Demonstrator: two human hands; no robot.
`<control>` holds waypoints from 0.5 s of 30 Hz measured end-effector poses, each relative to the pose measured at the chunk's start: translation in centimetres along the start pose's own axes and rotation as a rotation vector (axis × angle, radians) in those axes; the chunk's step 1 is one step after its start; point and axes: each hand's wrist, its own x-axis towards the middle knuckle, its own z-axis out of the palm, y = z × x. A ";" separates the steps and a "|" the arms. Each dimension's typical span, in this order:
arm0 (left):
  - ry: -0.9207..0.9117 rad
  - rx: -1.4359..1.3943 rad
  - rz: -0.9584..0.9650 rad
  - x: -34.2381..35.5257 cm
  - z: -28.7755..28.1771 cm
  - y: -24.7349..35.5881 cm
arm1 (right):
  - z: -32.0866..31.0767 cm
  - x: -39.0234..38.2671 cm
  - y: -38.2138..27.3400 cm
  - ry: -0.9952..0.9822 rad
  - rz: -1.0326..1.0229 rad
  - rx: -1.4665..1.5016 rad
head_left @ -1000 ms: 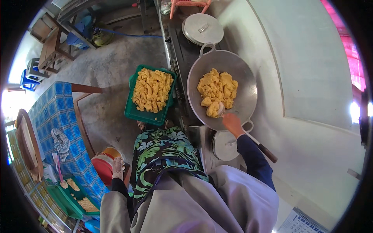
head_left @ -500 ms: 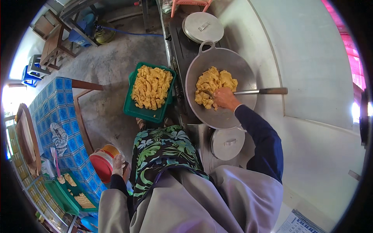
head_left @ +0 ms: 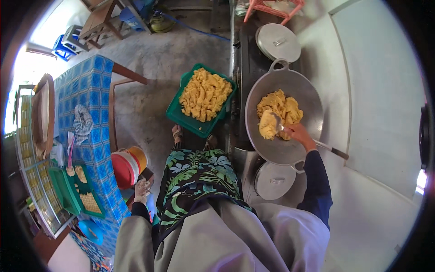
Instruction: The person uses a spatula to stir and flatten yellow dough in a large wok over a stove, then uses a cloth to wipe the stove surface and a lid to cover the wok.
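Observation:
My right hand (head_left: 298,132) is closed around the metal shaft of a long spatula (head_left: 324,145) with a dark wooden handle. The spatula's head carries a lump of yellow dough-like mash (head_left: 268,125) inside a large grey metal wok (head_left: 312,106). Behind that lump lies more of the same yellow mash (head_left: 283,105). My left hand (head_left: 142,190), which seems to be in a thin clear glove, hangs low beside a red-lidded tub (head_left: 123,170); how its fingers are set is not clear. A green tray (head_left: 174,111) heaped with yellow dough-like pieces (head_left: 206,95) stands left of the wok.
Lidded metal pots stand beyond (head_left: 280,41) and nearer than the wok (head_left: 274,183). To the left is a table with a blue checked cloth (head_left: 97,118), bearing a crumpled cloth (head_left: 83,124) and a green tray of small pale pieces (head_left: 93,206). A wall flanks the wok's right.
My right hand has drawn the spatula nearer, and its head now shows with a lump of mash on it. The whole view has shifted, so the surroundings sit further right.

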 end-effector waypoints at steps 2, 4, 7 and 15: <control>-0.064 -0.034 -0.024 0.5 -0.7 -0.8 | -1.8 -1.5 -2.4 0.089 0.022 0.060; -0.072 -0.007 -0.035 1.2 -0.6 -0.8 | -2.8 -2.7 -5.6 0.072 0.157 0.137; -0.194 -0.052 -0.026 3.0 -0.2 0.9 | -2.3 -3.4 -12.2 0.220 0.171 0.255; -0.232 -0.114 0.347 2.9 1.1 9.1 | 14.9 7.4 -24.7 0.576 0.375 0.137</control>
